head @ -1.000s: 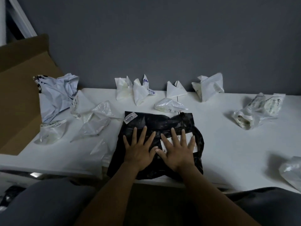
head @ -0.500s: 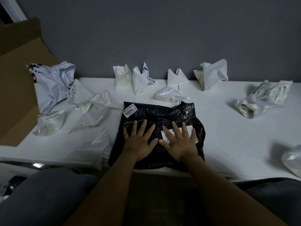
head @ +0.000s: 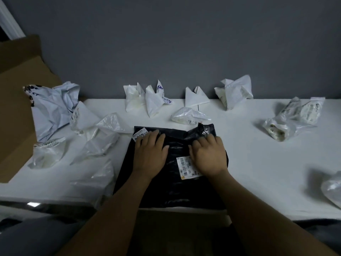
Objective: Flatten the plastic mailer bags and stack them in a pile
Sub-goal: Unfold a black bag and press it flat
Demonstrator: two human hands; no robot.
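A black plastic mailer bag (head: pixel 173 183) lies flat at the near edge of the white table (head: pixel 258 174), with a white barcode label (head: pixel 186 168) on it. My left hand (head: pixel 150 154) presses flat on the bag's far left part, its fingertips at a small white sticker (head: pixel 139 135). My right hand (head: pixel 208 156) presses on the far right part, beside a raised crumpled corner (head: pixel 204 131). Several crumpled white and clear mailer bags lie around: a large pale one (head: pixel 53 108) at far left, clear ones (head: pixel 99 145) left of the black bag.
White crumpled bags (head: pixel 147 98) stand along the grey wall, another (head: pixel 235 93) further right. Clear bags (head: pixel 293 119) lie at right and one (head: pixel 332 187) at the right edge. An open cardboard box (head: pixel 16 100) stands at left.
Both hands have slid away from me across the black bag, from its middle to its far edge, and moved apart. The barcode label is now uncovered.
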